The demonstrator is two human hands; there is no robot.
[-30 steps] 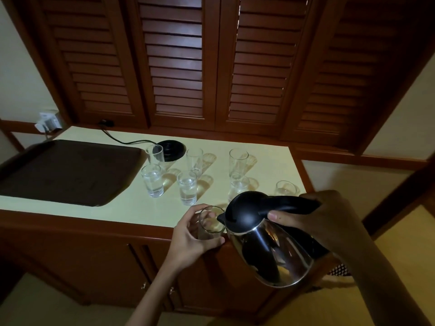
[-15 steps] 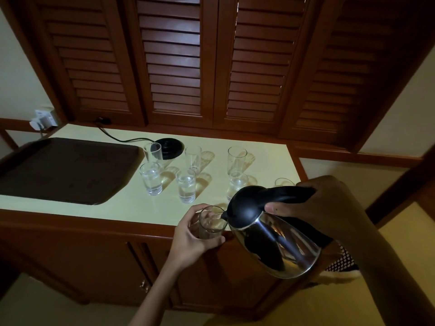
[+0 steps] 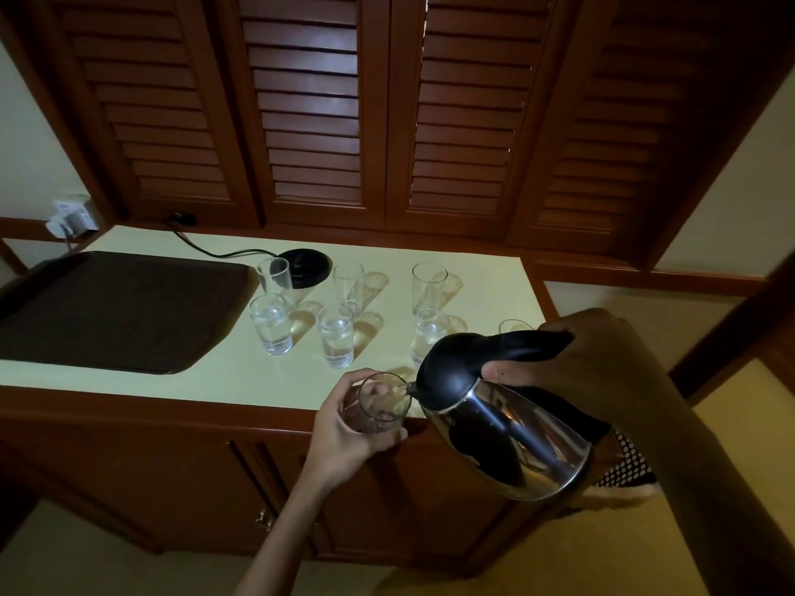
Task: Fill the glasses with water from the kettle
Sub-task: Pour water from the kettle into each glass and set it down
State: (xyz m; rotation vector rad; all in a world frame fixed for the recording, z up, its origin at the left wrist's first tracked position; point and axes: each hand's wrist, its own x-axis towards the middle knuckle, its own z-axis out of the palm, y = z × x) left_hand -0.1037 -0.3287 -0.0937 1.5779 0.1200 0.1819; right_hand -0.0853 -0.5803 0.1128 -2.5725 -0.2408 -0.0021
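My left hand (image 3: pixel 344 428) grips a clear glass (image 3: pixel 383 404) at the counter's front edge. My right hand (image 3: pixel 589 363) holds the black handle of a steel kettle (image 3: pixel 507 428), tilted left with its spout over the glass rim. A thin stream of water enters the glass. On the counter stand several more glasses: three short ones with water (image 3: pixel 271 322) (image 3: pixel 337 339) (image 3: pixel 428 333) and three taller ones (image 3: pixel 275 275) (image 3: pixel 348 283) (image 3: pixel 428 283) behind them. Another glass rim (image 3: pixel 514 325) shows behind the kettle, mostly hidden.
A dark brown tray (image 3: pixel 120 309) lies on the left of the pale counter (image 3: pixel 223 372). The black kettle base (image 3: pixel 307 266) with its cord sits at the back. Louvred wooden doors rise behind; cabinet doors are below the counter.
The kettle has tipped further toward the held glass, its spout now at the rim with water flowing. My left hand has kept the glass in place.
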